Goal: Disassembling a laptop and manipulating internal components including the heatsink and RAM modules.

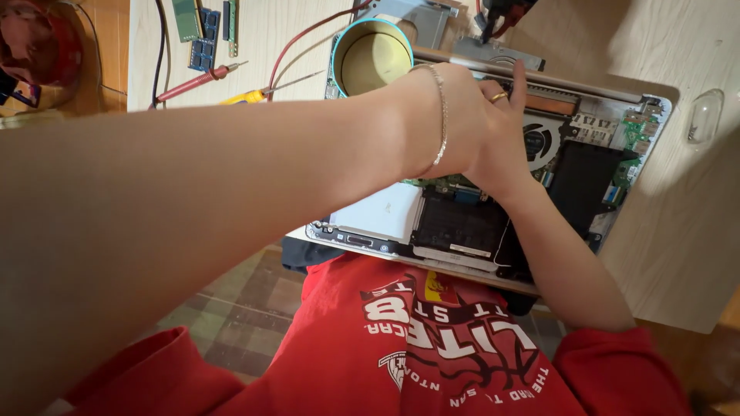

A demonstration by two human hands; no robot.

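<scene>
Table [678, 231], pale wood. On its near edge, against our red shirt, sits the open laptop [370, 212], bottom cover off, black battery and boards showing.

Our left arm crosses the whole frame, and the left hand [474, 127] rests over the laptop's far edge, next to the fan [539, 142]. One of its fingers [520, 77] points up along the hinge bar; we cannot tell whether the rest are curled on anything.

Our right forearm [563, 262] runs in under that hand. The right hand is covered, so its grip is unknown.

Step, as we judge it: both hands are working inside the laptop near the fan. Any next move there calls for small, careful finger work and a clearer view.

- Round tin [374, 58], teal rim, stands at the laptop's far left corner.
- Red-handled tool [196, 81] and yellow-handled tool [243, 97] lie untouched.
- Memory sticks [204, 46] lie further back.
</scene>
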